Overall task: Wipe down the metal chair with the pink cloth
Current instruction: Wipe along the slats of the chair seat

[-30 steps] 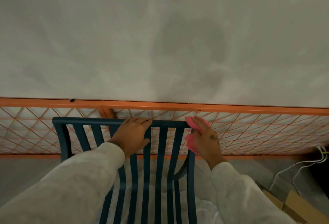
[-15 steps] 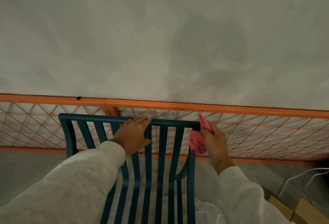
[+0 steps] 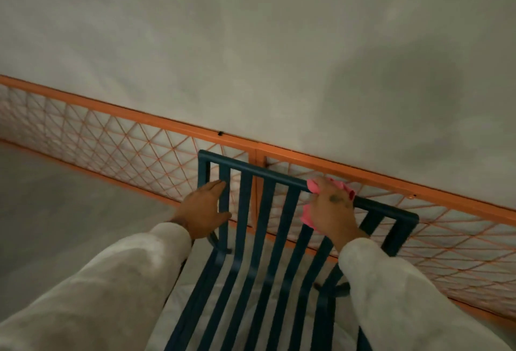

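Ahead of you a pale grey plastered wall (image 3: pixel 251 43) fills most of the view, mottled with a darker patch toward the right. Along its base runs an orange metal fence (image 3: pixel 111 138), a flat top rail over a lattice of thin crossed wires, slanting down from left to right across the picture. The grey floor (image 3: pixel 55 211) shows at the lower left.

Right in front of you, just beside that fence, stands the metal chair (image 3: pixel 251 239). It is painted a dark blue-green, with a straight top bar and long flat slats that run down the back and curve into the seat. The paint looks smooth and even, and something pale shows through the gaps between the slats.

Your arms come in from below in off-white sleeves (image 3: pixel 111 281). Your left hand (image 3: pixel 203 211) rests against the chair's left side, fingers spread and extended over the outer slats, thumb below; it lies flat rather than closed around anything. Your right hand (image 3: pixel 332 211) sits on the top bar right of centre, fingers pressed down over the pink cloth (image 3: pixel 315 186). The cloth is bunched under your palm, wrapped on the bar, with folds poking out above your knuckles and below your palm.
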`<state>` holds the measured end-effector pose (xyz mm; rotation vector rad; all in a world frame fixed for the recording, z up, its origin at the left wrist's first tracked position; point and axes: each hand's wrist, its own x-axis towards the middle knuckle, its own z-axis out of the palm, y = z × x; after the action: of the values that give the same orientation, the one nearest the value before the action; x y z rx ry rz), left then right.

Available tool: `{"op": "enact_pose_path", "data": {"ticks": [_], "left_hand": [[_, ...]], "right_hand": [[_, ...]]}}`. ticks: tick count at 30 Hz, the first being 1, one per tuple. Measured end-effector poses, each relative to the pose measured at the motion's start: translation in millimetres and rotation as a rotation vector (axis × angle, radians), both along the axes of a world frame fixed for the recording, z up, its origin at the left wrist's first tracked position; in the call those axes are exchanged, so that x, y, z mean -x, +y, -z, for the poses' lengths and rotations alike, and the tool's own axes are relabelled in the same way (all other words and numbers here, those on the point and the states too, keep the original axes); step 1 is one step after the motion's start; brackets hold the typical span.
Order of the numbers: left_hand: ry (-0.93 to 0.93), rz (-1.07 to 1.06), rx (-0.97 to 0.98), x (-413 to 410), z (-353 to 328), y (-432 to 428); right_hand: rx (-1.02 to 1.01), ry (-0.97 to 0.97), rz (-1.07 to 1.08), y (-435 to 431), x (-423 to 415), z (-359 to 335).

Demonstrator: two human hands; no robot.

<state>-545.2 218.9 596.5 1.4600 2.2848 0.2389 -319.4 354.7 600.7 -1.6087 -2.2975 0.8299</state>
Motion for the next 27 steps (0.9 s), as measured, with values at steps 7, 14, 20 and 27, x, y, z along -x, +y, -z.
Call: {"op": "enact_pose_path", "data": {"ticks": [7,14,20,27], "left_hand": [[-0.186,-0.294,0.062,56.2,53.7,-119.0],[-0.408,-0.377,0.148,103.1,111.4,-221.4],[-0.496,-0.372,0.093,122.5,132.2,-246.4],[-0.582,-0.383,0.081,124.0,152.0,-264.4]], "right_hand": [[-0.055,-0.028,-0.103,-22.5,106.9,-1.9],[-0.121,-0.048,-0.222,-42.0,204.2,10.3],[-0.325,-0.120,-0.356,-62.6,252.2,17.6],[-0.360,-0.393,-0.608,-76.5,260.9,54.8]]}}
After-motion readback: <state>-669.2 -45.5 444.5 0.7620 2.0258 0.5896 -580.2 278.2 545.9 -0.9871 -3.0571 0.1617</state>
